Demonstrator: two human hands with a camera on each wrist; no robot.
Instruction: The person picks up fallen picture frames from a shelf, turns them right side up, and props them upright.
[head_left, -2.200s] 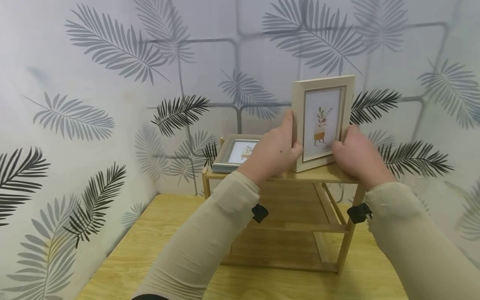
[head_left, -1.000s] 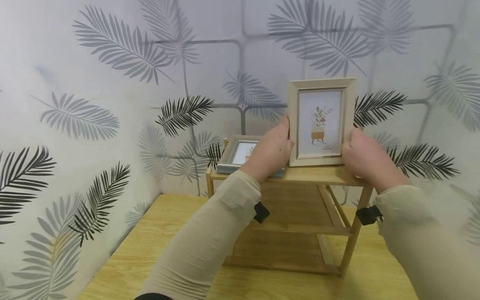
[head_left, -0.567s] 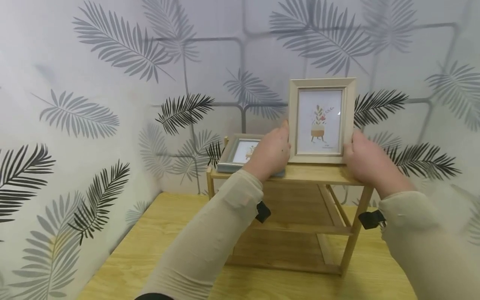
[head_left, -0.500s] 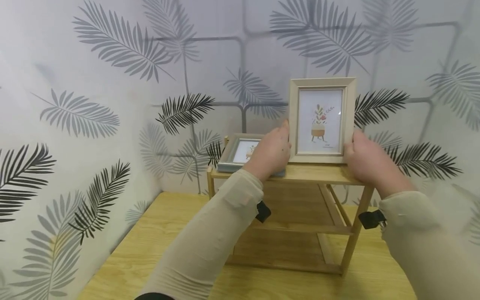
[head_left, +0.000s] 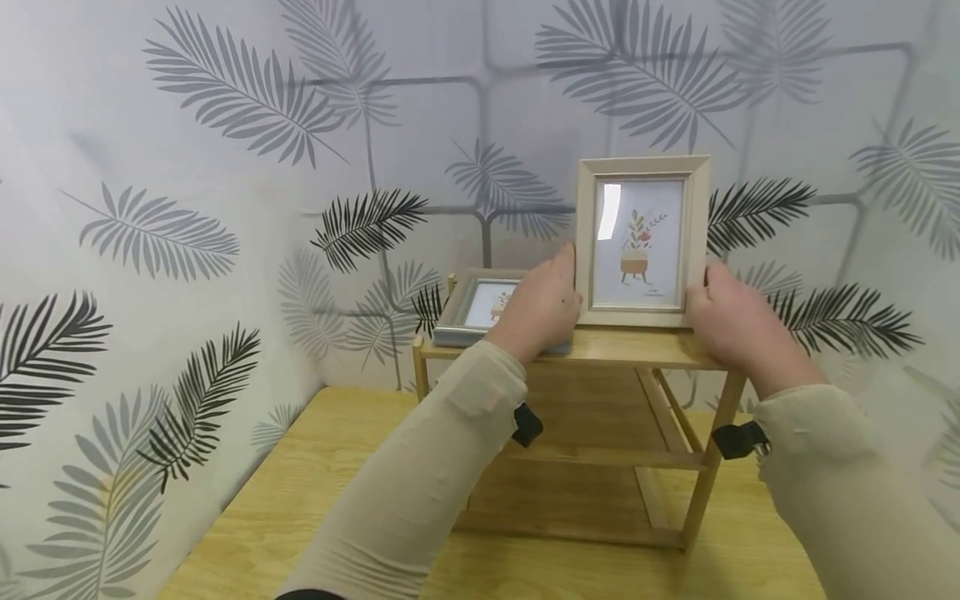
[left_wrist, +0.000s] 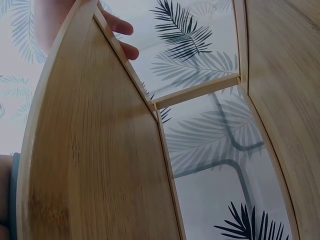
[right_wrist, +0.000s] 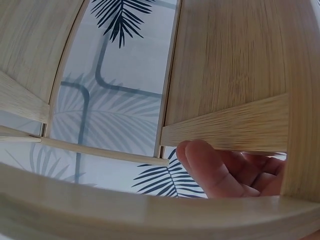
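A cream picture frame point(head_left: 645, 318) with a potted-plant print stands upright on the right part of the wooden rack's top board point(head_left: 615, 346), its front facing me. My left hand point(head_left: 546, 298) grips its left side and my right hand point(head_left: 735, 321) its right side, both low down. Left of it a grey picture frame point(head_left: 459, 334) lies flat, partly covered by my left hand. In the right wrist view, curled fingers of my right hand point(right_wrist: 215, 170) show beyond the board's end. Fingers of my left hand point(left_wrist: 122, 37) show past the board's edge in the left wrist view.
The rack point(head_left: 693, 500) has two lower shelves and stands on a wood-grain table point(head_left: 300, 483). Close behind it is a wall point(head_left: 465, 117) with a leaf pattern; another wall point(head_left: 150, 300) meets it at the left.
The cream picture frame was turned at an angle; it has been swivelled to face front, both hands on its sides. A bright reflection now shows on its glass. The grey frame stays put.
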